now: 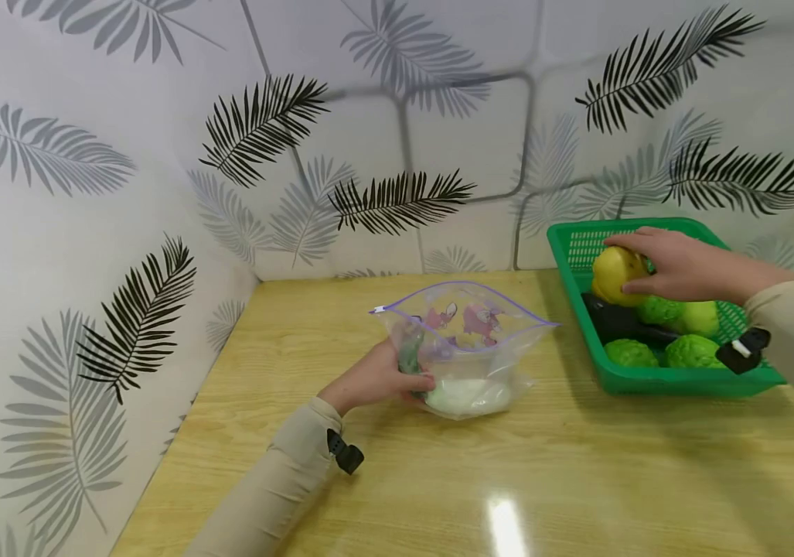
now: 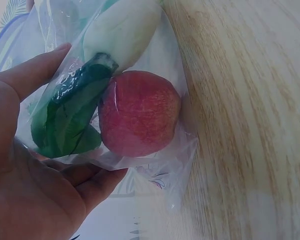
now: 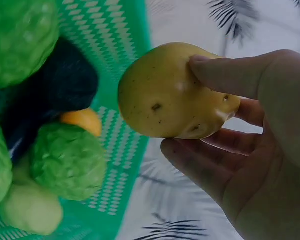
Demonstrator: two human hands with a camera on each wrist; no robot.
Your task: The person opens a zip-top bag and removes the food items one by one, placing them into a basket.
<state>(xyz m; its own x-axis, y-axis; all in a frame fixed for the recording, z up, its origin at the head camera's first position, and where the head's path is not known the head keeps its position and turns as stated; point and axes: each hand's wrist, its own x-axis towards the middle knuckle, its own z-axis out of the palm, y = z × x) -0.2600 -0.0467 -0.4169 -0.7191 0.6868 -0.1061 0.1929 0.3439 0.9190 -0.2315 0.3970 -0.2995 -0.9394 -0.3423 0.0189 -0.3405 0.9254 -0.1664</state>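
My left hand (image 1: pixel 376 377) grips the left side of a clear zip bag (image 1: pixel 508 360) standing on the table, its purple-edged mouth parted at the top. Through the plastic, the left wrist view shows a red apple (image 2: pixel 140 115), a dark green vegetable (image 2: pixel 65 115) and a whitish vegetable (image 2: pixel 124 32); the exact kind of the last two I cannot tell. Over the back left part of the green basket (image 1: pixel 689 382), my right hand (image 1: pixel 685 267) holds a yellow potato (image 3: pixel 165 95) between thumb and fingers. The potato is raised above the other produce.
Inside the basket lie a dark eggplant (image 1: pixel 615 319), several bumpy green vegetables (image 1: pixel 696 352), a pale yellow-green item (image 1: pixel 701 319) and a partly hidden orange item (image 3: pixel 82 120). A leaf-patterned wall (image 1: pixel 341 255) borders the wooden table (image 1: pixel 397 495) behind and at left.
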